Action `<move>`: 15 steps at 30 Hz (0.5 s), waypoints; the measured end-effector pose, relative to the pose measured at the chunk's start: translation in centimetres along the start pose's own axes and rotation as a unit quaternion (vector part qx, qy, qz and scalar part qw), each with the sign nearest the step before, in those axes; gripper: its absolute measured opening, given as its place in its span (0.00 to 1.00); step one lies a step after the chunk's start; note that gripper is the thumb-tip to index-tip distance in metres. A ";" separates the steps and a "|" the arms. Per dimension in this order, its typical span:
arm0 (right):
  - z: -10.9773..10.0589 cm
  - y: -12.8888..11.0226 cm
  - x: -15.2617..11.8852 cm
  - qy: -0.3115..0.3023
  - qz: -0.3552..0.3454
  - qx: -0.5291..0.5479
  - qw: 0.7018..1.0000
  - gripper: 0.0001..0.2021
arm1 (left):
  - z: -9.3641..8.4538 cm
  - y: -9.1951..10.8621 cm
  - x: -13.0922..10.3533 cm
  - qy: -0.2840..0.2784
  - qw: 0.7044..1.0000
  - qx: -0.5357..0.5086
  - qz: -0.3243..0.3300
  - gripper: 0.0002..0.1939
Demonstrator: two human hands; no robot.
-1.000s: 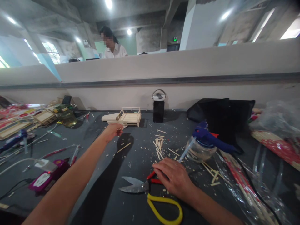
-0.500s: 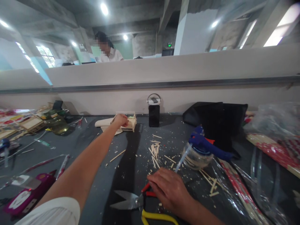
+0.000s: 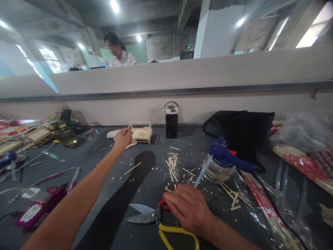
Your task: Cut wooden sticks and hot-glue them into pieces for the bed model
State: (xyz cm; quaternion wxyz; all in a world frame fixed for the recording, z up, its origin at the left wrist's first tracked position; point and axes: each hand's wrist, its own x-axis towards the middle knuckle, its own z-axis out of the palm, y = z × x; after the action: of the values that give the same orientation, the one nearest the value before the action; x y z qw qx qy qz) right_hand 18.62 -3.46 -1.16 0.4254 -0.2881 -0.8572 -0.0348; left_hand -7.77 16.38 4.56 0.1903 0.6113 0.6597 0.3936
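**Pale wooden frame [image 3: 142,133] beside the left hand [image 3: 124,137], yellow-handled scissors [image 3: 155,216] by the right hand [image 3: 189,206]**

A long, light partition [image 3: 130,80] closes off the far edge of the dark table [image 3: 91,154]. The largest item at the far right is a black bag [image 3: 239,128]. At the near left lies a purple box [image 3: 41,213] with a white plug in it.

The left arm reaches to the far side, where the hand is at the frame's left end; its fingers are curled narrow, and whether they grip anything cannot be told. The right hand lies palm down at the near side, fingers close together over a red part next to the scissors' pivot; its hold is hidden. The scissors' blades are spread, pointing left.

Right of centre, a blue glue gun [image 3: 229,156] lies across a clear jar [image 3: 218,172]. The frame stands at the far left of centre, left of an upright phone [image 3: 171,126]. Smallest are the short sticks [image 3: 172,163], heaped mid-table among scattered chips.
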 end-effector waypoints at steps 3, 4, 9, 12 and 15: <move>-0.5 -0.5 0.0 0.001 -0.032 -0.001 1.000 0.09 | -1.6 -1.7 -4.6 0.018 0.999 0.023 0.035 0.14; -0.6 -0.6 0.0 -0.005 -0.040 0.002 0.999 0.09 | -2.2 -2.4 -6.0 0.022 0.998 0.033 0.042 0.15; -0.8 -1.3 0.1 -0.033 -0.079 0.017 0.996 0.11 | -3.7 -4.7 -10.3 -0.027 0.993 0.091 0.076 0.16; -0.7 -1.6 0.2 -0.045 -0.099 0.005 0.994 0.11 | -3.1 -5.2 -11.1 -0.092 0.980 0.133 0.114 0.09; -0.7 -1.9 0.2 -0.051 -0.109 -0.019 0.993 0.11 | -2.0 -5.4 -11.3 -0.122 0.968 0.175 0.130 0.05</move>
State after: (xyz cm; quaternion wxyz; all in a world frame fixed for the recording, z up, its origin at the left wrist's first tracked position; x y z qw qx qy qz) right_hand 18.00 -5.19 -0.17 0.3697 -0.2024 -0.9031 -0.0827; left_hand -10.77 5.28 -0.83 0.1062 0.7591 0.6047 0.2163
